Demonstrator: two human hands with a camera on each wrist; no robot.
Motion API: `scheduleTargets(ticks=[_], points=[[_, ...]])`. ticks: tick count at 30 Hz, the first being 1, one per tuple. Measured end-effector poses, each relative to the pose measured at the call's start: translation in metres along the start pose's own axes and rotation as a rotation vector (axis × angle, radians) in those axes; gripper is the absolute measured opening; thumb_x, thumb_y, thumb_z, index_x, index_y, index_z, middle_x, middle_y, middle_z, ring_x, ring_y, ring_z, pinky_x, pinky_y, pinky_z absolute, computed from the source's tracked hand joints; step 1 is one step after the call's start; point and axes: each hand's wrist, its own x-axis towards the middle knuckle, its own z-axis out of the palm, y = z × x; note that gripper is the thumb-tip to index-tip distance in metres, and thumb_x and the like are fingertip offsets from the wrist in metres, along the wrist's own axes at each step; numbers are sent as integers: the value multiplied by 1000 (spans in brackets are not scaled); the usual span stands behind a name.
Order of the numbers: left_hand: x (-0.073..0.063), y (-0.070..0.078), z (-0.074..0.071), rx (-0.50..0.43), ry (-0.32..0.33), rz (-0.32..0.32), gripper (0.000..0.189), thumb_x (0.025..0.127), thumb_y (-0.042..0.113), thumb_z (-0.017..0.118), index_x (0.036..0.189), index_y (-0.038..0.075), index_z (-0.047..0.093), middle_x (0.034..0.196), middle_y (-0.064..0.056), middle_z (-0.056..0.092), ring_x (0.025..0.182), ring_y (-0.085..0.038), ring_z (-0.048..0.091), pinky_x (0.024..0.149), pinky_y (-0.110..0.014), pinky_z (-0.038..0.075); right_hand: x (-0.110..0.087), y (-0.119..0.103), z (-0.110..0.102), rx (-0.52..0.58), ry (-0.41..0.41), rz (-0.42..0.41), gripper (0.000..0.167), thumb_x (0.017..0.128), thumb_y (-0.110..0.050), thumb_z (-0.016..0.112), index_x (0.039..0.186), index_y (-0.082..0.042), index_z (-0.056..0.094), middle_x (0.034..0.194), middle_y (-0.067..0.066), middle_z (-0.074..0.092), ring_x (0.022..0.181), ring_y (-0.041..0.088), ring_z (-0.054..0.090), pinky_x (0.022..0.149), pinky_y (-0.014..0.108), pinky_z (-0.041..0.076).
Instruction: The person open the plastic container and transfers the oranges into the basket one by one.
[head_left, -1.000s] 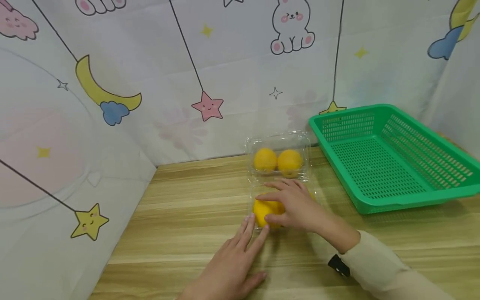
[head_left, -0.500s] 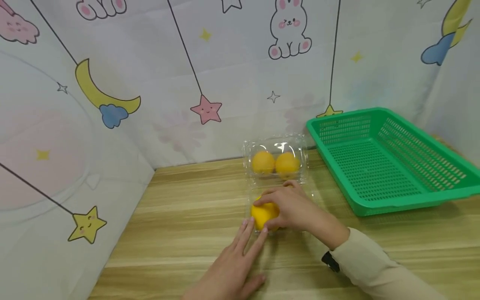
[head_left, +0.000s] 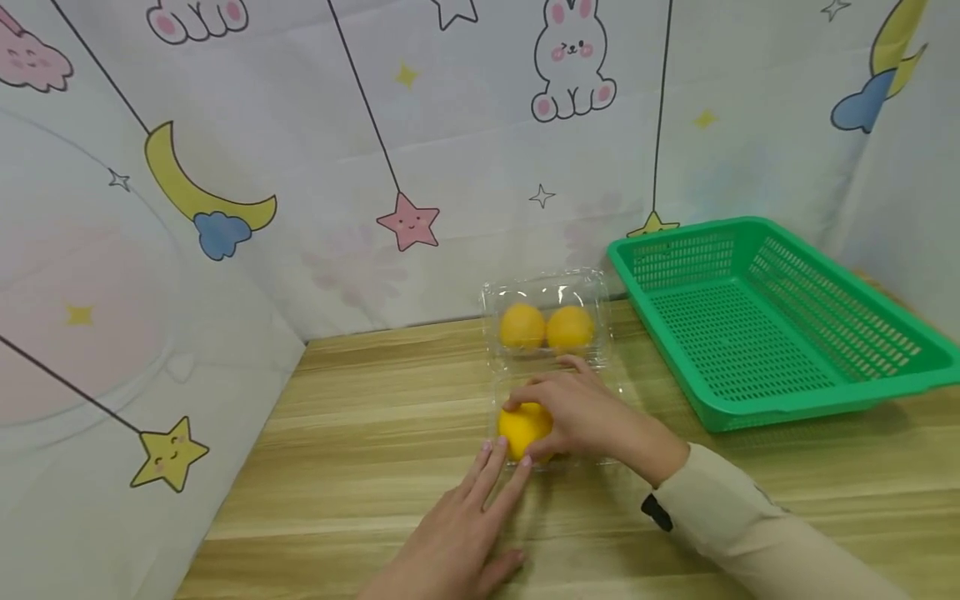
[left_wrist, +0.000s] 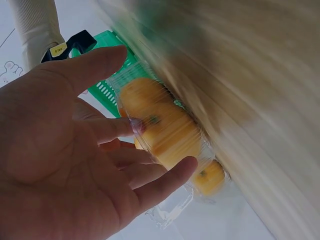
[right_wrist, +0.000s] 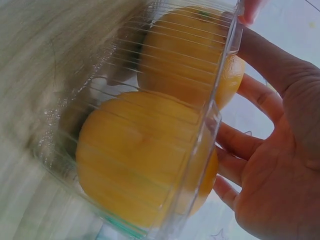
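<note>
A clear plastic clamshell box (head_left: pixel 588 285) lies spread on the table, with two oranges (head_left: pixel 522 326) in its far part. In the near part, my right hand (head_left: pixel 581 417) holds an orange (head_left: pixel 521 429) from above, thumb and index finger bent around its sides. Beside it in the right wrist view sits another orange (right_wrist: pixel 140 155), seen through the ribbed wall; from the head, my right hand hides it. My left hand (head_left: pixel 457 521) lies at the box's near left corner, fingers extended, fingertips right at the held orange and the rim.
A large green plastic basket (head_left: pixel 817 402) with slotted walls stands to the right of the box on the wood-grain table (head_left: pixel 352 450). A white cloth (head_left: pixel 465 150) printed with cartoon figures hangs behind the table and along the left side.
My right hand's spread fingers have drawn in around the near left orange, and the hand has shifted slightly left. My left hand has stayed by the box. The head view has shifted a little.
</note>
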Motion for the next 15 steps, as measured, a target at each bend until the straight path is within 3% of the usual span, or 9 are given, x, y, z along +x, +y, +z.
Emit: scheduleTargets(ticks=[8,15], points=[[0,1,0,-27,-2,-15,95,100,43,74,171,14,19,176,-22,9,162,-36,21,109,-58,51,2,3,1,13,-26,4,50,81,-36,94,125,-21,74,129,0,75,127,28,64,123,65,22],[-1,1,3,-45,62,36,90,100,37,75,168,6,25,174,-22,18,160,-37,26,118,-51,43,1,5,4,19,-23,-6,50,81,-35,94,124,-21,72,129,0,75,126,27,64,122,64,23]])
